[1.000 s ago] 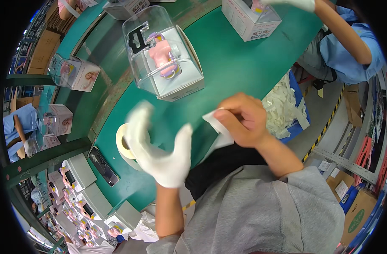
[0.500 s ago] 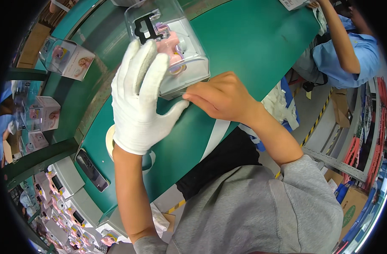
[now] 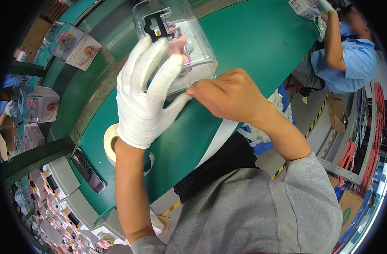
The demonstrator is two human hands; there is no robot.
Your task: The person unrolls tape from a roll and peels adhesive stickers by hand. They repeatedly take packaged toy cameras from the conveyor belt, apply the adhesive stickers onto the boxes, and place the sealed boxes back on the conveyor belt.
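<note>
A clear plastic display box (image 3: pixel 202 72) with a white base lies on the green table, a pink toy (image 3: pixel 176 45) inside it. Black hook-shaped hanger tab (image 3: pixel 156 23) shows at its upper end. White-gloved, my left hand (image 3: pixel 142 101) spreads its fingers along the box's left side, with the thumb at the near lower edge. My bare right hand (image 3: pixel 231 96) pinches thumb and index finger together at that edge, meeting the left thumb's tip. Whatever lies in the pinch is hidden.
Left of my forearm are a tape roll (image 3: pixel 109 142) and a phone (image 3: pixel 87 170). Similar boxes (image 3: pixel 77 51) stand along the left side. A white strip (image 3: pixel 219 139) hangs over the near table edge. At far right, a person in blue (image 3: pixel 352 63) handles another box (image 3: pixel 302 8).
The box and both hands appear shifted slightly right in view. A small translucent piece seen at my right fingertips is no longer visible, and my left thumb now meets them.
</note>
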